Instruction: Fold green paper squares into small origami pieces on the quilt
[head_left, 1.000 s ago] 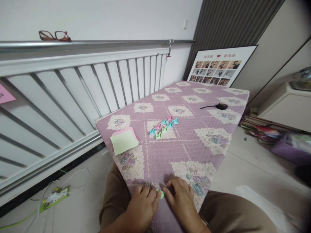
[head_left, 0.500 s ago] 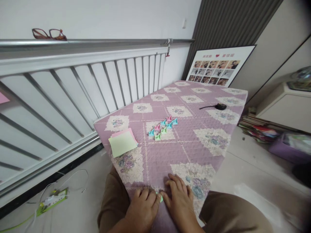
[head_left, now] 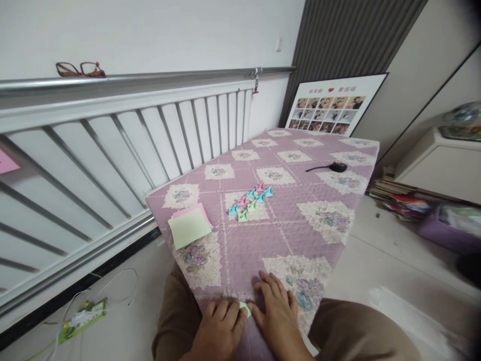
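Near the front edge of the cloth-covered table lies a small folded piece of green paper [head_left: 245,309], partly hidden by fingers. My left hand [head_left: 219,326] has its fingers curled, with the thumb and forefinger on the paper's left side. My right hand [head_left: 277,313] rests on the cloth with its fingers stretched out, and its thumb tip touches the paper's right edge. Beyond the hands stand several small folded paper shapes in blue, pink and green, among them a green shape [head_left: 242,216]. To their left is a stack of square paper sheets [head_left: 191,228], light green on top and pink below.
A floral purple tablecloth [head_left: 259,240] covers the table. Toward the right back lies a black object with a cord [head_left: 338,167]. A white radiator [head_left: 180,135] runs along the left, with glasses [head_left: 80,70] on the pipe above. A power strip [head_left: 84,319] sits on the floor.
The view has tilted slightly. More of the green paper shows between my hands, while both hands stay in nearly the same place on the table.
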Tool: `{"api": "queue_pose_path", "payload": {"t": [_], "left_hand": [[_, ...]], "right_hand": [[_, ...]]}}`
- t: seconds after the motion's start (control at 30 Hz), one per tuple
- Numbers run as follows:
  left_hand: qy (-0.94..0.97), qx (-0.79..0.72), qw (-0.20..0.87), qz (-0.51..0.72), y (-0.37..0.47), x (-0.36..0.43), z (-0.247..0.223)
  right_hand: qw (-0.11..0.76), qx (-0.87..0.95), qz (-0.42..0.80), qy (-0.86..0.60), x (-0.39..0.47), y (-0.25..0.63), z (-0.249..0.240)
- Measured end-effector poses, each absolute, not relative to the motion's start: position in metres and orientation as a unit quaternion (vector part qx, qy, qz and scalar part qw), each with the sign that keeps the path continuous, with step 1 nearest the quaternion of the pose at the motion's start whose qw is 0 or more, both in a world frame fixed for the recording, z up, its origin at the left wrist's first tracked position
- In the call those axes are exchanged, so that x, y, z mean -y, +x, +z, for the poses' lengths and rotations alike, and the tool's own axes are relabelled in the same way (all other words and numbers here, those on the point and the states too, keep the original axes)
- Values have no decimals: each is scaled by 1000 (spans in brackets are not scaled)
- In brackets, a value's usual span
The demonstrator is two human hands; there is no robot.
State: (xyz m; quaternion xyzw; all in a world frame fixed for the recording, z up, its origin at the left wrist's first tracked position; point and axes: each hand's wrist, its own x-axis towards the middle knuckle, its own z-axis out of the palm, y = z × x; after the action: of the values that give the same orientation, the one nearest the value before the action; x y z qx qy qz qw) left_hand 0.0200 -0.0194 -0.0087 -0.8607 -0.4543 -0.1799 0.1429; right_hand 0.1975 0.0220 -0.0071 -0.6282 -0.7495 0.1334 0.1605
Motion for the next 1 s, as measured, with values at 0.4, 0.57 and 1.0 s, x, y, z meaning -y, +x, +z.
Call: {"api": "queue_pose_path", "payload": {"t": [0.4, 0.57, 1.0], "left_hand": [[-867, 487, -21, -105, 16, 17, -6], [-792, 560, -215, -116, 13, 9, 7], [-707, 627, -253, -209, 37, -12, 18]], "right_hand": [[174, 751, 161, -616, -27, 207, -7], [214, 783, 217, -542, -25, 219, -4], [243, 777, 260, -519, -18, 217, 15]]}}
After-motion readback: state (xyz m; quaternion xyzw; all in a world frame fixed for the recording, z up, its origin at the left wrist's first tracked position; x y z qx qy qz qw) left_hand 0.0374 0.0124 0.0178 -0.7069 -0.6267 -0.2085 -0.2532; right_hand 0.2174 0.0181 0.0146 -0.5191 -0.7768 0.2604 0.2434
